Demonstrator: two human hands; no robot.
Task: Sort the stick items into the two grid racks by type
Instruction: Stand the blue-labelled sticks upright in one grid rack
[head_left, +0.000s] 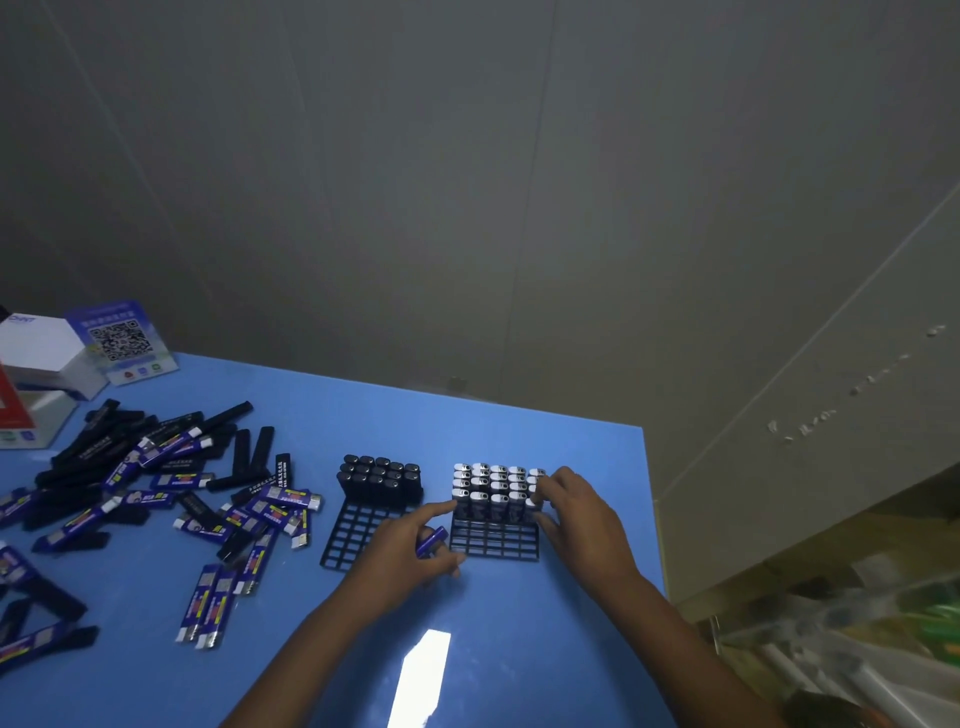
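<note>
Two black grid racks stand on the blue table (498, 649). The left rack (349, 535) holds several black sticks (382, 475) upright in its back rows. The right rack (493, 543) holds several blue sticks with silver tops (491, 486). My left hand (402, 553) grips one blue stick (431, 540) in its curled fingers, and its forefinger points at the right rack's front left corner. My right hand (571, 512) pinches a silver-topped stick at the right end of the rack's front row.
A loose heap of black and blue sticks (156, 493) covers the table's left part. White and red boxes (36, 374) and a QR-code card (122, 340) stand at the back left. The table's right edge (654, 519) runs close beside the right rack.
</note>
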